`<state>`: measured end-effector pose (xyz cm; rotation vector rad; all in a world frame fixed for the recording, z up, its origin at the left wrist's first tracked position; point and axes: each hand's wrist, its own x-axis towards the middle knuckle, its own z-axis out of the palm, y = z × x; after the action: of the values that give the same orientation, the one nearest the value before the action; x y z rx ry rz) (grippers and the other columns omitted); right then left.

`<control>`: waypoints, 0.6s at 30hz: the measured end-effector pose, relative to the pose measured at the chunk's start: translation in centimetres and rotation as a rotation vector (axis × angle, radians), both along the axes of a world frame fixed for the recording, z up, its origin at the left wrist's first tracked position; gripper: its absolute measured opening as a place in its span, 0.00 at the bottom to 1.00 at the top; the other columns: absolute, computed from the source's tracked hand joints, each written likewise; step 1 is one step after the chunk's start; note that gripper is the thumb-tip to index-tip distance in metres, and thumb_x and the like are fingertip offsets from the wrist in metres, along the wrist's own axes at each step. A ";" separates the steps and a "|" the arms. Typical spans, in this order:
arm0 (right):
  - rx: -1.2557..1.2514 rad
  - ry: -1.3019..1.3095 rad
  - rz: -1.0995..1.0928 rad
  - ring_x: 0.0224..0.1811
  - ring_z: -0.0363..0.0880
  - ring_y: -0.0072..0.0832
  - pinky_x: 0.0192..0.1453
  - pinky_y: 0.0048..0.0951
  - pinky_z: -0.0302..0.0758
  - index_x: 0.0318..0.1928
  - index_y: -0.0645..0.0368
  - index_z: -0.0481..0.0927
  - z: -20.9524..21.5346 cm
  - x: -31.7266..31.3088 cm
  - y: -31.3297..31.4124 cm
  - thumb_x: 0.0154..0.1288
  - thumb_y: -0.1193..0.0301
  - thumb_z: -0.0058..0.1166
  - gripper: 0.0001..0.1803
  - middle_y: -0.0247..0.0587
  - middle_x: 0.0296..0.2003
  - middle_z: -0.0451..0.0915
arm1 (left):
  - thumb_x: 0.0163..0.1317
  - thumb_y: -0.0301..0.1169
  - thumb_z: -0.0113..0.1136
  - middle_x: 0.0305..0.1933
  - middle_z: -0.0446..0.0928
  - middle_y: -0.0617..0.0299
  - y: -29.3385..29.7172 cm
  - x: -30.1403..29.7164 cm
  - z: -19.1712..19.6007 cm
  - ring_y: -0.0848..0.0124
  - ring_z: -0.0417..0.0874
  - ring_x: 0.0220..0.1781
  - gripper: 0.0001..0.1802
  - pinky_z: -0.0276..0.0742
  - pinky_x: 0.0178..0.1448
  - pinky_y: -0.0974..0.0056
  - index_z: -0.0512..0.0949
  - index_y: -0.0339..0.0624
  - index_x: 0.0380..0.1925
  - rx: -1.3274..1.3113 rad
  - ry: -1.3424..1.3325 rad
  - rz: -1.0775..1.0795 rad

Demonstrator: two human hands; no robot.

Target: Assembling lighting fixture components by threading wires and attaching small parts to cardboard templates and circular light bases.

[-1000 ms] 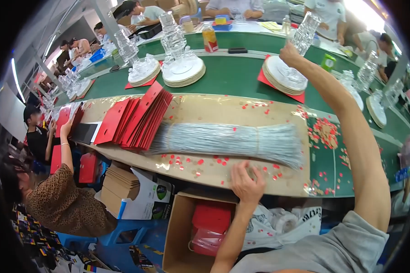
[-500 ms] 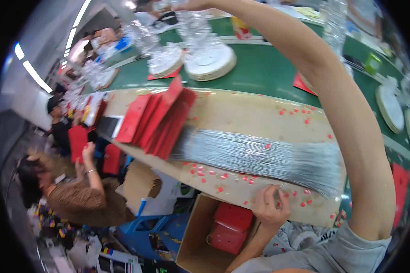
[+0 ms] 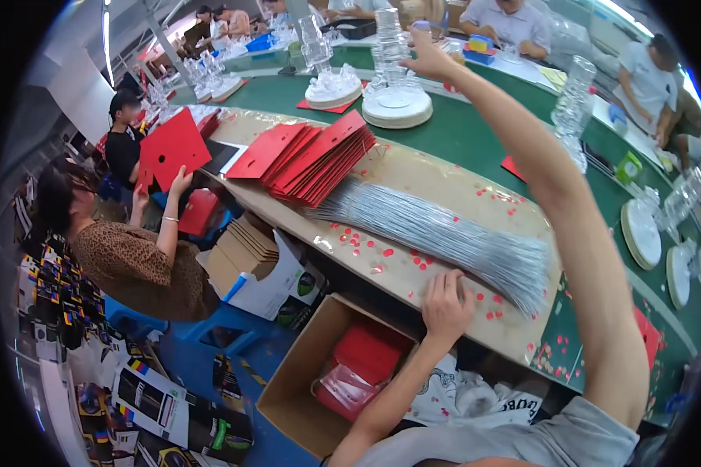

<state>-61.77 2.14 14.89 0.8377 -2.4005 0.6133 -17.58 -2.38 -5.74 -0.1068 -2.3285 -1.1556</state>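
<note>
My left hand [image 3: 448, 305] rests at the near edge of the tan tabletop, fingers curled; what they hold, if anything, is hidden. Right by it lies a long bundle of thin silvery wires [image 3: 436, 233], with small red discs [image 3: 420, 259] scattered around. My right arm stretches far across the green surface. At its end my right hand [image 3: 431, 56] is beside a tall stack of clear plastic pieces [image 3: 389, 50], thumb and finger apart. A small pale purple thing [image 3: 420, 26] shows at the fingertips; whether I touch it is unclear. White round discs [image 3: 397, 111] are stacked below.
Fanned red cards [image 3: 311, 159] lie left of the wires. A cardboard box [image 3: 296, 412] holding red packs [image 3: 358, 366] stands below the table edge. At left a person [image 3: 132, 257] holds a red sheet [image 3: 175, 152]. Other people work beyond the green table [image 3: 475, 132].
The view has shifted. My right hand has come from above the clear plastic stack to its right side. My left hand stays by the table edge, now turned with its back up.
</note>
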 end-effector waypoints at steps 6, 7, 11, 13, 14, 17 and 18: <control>0.156 -0.304 -0.383 0.68 0.73 0.55 0.70 0.53 0.71 0.73 0.60 0.62 -0.4 4.5 -1.6 0.66 0.51 0.60 0.42 0.62 0.64 0.73 | 0.57 0.26 0.60 0.41 0.81 0.54 -0.5 -0.6 -0.2 0.52 0.82 0.45 0.11 0.79 0.49 0.51 0.80 0.40 0.41 -0.048 0.064 0.000; 0.235 -0.290 -0.343 0.70 0.70 0.55 0.71 0.52 0.71 0.73 0.60 0.62 -0.5 4.9 -1.6 0.66 0.51 0.60 0.43 0.61 0.67 0.71 | 0.57 0.26 0.60 0.41 0.81 0.55 -0.6 -0.7 -0.2 0.53 0.82 0.45 0.11 0.79 0.49 0.52 0.80 0.40 0.41 -0.057 0.041 -0.001; 0.345 -0.225 -0.315 0.73 0.66 0.56 0.72 0.51 0.72 0.76 0.58 0.60 -0.8 2.6 0.9 0.65 0.50 0.61 0.45 0.57 0.74 0.61 | 0.56 0.25 0.61 0.40 0.81 0.55 -0.2 -0.8 -0.3 0.54 0.82 0.44 0.10 0.79 0.48 0.52 0.81 0.40 0.40 -0.066 0.057 -0.040; 0.303 -0.192 -0.326 0.75 0.64 0.56 0.73 0.53 0.70 0.77 0.55 0.59 -1.2 1.0 -0.4 0.64 0.49 0.62 0.46 0.56 0.76 0.58 | 0.57 0.26 0.61 0.41 0.80 0.56 -0.7 -0.6 -0.1 0.54 0.82 0.43 0.11 0.79 0.47 0.52 0.81 0.41 0.41 -0.068 0.034 -0.033; 0.275 -0.154 -0.332 0.76 0.61 0.57 0.74 0.55 0.69 0.78 0.52 0.58 -1.4 0.0 -1.5 0.64 0.48 0.62 0.47 0.54 0.77 0.55 | 0.57 0.26 0.61 0.41 0.80 0.56 -1.0 -0.4 -0.1 0.54 0.82 0.43 0.11 0.79 0.47 0.52 0.81 0.41 0.41 -0.086 0.027 -0.009; 0.102 0.181 -0.325 0.82 0.46 0.56 0.73 0.72 0.61 0.79 0.42 0.56 1.5 -4.9 -3.3 0.60 0.41 0.64 0.52 0.48 0.81 0.49 | 0.57 0.25 0.63 0.41 0.81 0.55 -0.5 0.1 0.6 0.54 0.82 0.42 0.11 0.79 0.45 0.53 0.81 0.41 0.42 -0.132 0.018 -0.003; 0.020 0.280 -0.347 0.83 0.42 0.56 0.72 0.78 0.57 0.79 0.40 0.56 3.5 -5.8 -4.7 0.59 0.38 0.64 0.53 0.46 0.81 0.48 | 0.56 0.24 0.64 0.40 0.82 0.54 -0.5 0.3 0.5 0.53 0.83 0.41 0.11 0.79 0.44 0.53 0.81 0.40 0.41 -0.142 0.034 0.008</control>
<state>-67.60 -2.60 18.35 0.4604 -2.2230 0.3123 -17.29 -2.89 -5.25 -0.1674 -2.3768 -0.9759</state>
